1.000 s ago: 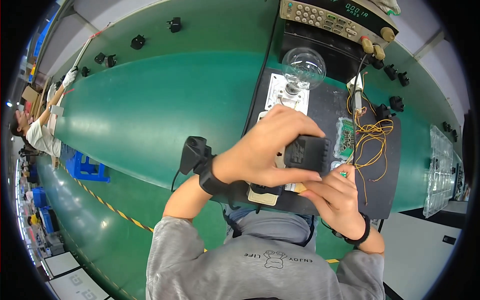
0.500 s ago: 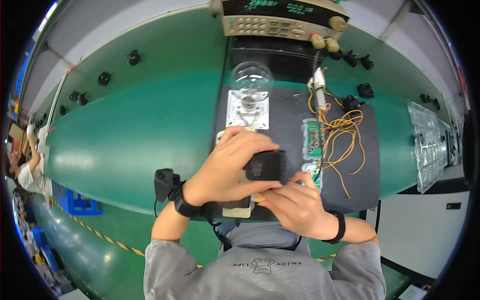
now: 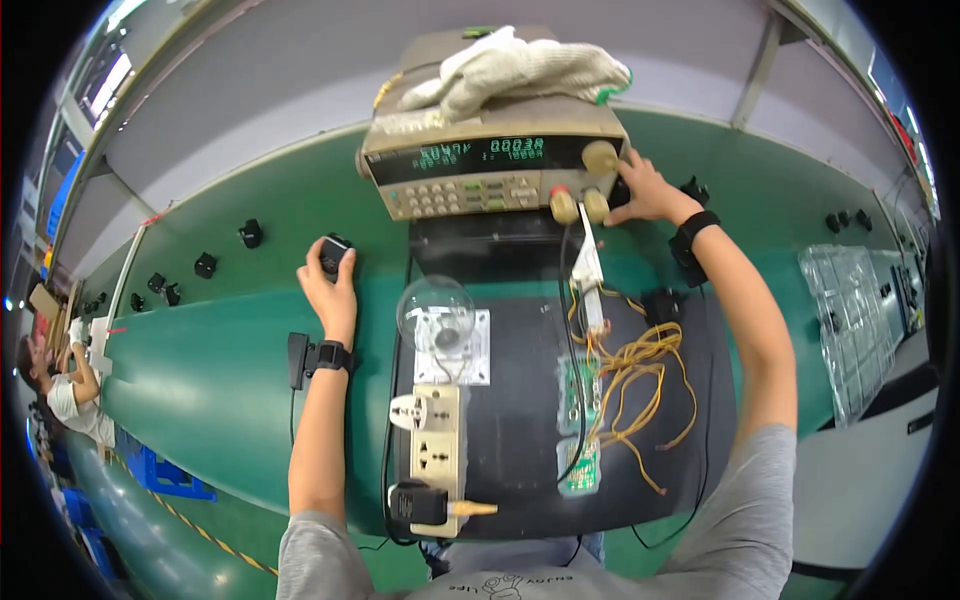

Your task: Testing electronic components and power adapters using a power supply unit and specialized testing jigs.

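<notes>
My left hand [image 3: 328, 298] is out at the left of the bench, its thumb and fingers round a small black power adapter [image 3: 336, 256]. On the right, my right hand [image 3: 652, 195] reaches beside the bench power supply [image 3: 450, 196], thumb and fingers curved round a dark adapter [image 3: 621, 190] partly hidden by them. Between my arms, a beige power strip [image 3: 436, 450] lies near the front edge. It carries a black adapter [image 3: 420, 504] with a tan connector [image 3: 474, 508] in its end, and a white plug [image 3: 407, 412].
A clear glass bulb [image 3: 436, 313] stands on a white plate [image 3: 470, 355]. Two green circuit boards [image 3: 578, 465], yellow wires [image 3: 640, 390] and a black cable lie on the dark mat [image 3: 520, 400]. White gloves [image 3: 530, 75] top the supply. Far left, a person [image 3: 80, 400] is at work.
My hands have parted from the power strip: the left moved out left with an adapter, the right forward to the power supply. A black adapter now shows in the strip. The view has shifted.
</notes>
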`<control>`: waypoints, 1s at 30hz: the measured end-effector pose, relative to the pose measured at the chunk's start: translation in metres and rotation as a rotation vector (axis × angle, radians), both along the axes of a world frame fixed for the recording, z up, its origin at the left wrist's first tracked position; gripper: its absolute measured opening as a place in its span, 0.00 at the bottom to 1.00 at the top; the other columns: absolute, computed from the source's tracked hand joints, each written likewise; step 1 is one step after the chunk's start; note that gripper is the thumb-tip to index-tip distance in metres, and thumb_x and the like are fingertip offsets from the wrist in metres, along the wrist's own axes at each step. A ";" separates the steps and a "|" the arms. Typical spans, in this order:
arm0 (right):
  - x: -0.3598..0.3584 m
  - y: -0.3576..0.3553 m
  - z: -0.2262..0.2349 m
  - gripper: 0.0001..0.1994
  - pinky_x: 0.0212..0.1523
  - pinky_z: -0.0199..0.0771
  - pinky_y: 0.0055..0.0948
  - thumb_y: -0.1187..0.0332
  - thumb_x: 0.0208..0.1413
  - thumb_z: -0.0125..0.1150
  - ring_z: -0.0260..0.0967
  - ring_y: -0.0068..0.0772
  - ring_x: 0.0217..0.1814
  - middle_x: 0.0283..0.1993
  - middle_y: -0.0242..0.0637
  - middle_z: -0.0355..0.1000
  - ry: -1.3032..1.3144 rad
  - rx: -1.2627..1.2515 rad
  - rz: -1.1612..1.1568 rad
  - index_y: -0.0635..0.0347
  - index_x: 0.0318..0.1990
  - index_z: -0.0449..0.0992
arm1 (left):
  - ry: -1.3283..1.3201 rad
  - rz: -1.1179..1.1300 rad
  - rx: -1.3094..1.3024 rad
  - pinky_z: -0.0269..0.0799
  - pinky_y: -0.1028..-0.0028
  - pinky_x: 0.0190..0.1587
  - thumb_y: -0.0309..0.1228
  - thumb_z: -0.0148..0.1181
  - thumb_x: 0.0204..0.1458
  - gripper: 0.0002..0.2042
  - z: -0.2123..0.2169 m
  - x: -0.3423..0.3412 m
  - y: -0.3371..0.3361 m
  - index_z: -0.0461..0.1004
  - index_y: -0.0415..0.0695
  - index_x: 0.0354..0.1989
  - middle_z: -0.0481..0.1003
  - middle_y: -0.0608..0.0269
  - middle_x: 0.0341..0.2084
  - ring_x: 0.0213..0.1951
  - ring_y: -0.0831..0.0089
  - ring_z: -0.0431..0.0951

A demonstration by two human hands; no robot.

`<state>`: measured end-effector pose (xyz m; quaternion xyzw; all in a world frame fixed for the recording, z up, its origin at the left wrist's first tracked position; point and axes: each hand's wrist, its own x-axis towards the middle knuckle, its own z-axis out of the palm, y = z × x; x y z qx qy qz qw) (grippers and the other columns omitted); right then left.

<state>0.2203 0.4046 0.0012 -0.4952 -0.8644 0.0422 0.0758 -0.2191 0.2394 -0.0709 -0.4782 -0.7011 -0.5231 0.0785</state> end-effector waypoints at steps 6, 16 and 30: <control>-0.015 0.036 -0.006 0.51 0.59 0.59 0.45 0.48 0.24 0.75 0.53 0.54 0.63 0.65 0.49 0.51 0.012 -0.176 0.082 0.54 0.61 0.58 | -0.035 0.148 -0.089 0.65 0.67 0.43 0.36 0.70 0.40 0.45 0.003 -0.006 0.026 0.47 0.46 0.65 0.63 0.55 0.41 0.37 0.66 0.65; -0.021 0.023 -0.015 0.41 0.53 0.67 0.43 0.46 0.31 0.68 0.64 0.54 0.54 0.59 0.52 0.59 -0.021 -0.146 -0.005 0.55 0.56 0.66 | -0.010 0.263 0.046 0.59 0.62 0.54 0.32 0.65 0.44 0.40 -0.003 -0.012 0.036 0.47 0.41 0.63 0.55 0.46 0.51 0.51 0.55 0.60; 0.030 -0.113 0.036 0.23 0.44 0.69 0.41 0.55 0.32 0.67 0.66 0.49 0.46 0.48 0.39 0.59 0.174 -0.016 -0.097 0.53 0.37 0.70 | -0.116 0.284 0.111 0.49 0.59 0.60 0.25 0.61 0.42 0.34 -0.006 -0.008 0.038 0.51 0.35 0.58 0.53 0.44 0.51 0.55 0.50 0.55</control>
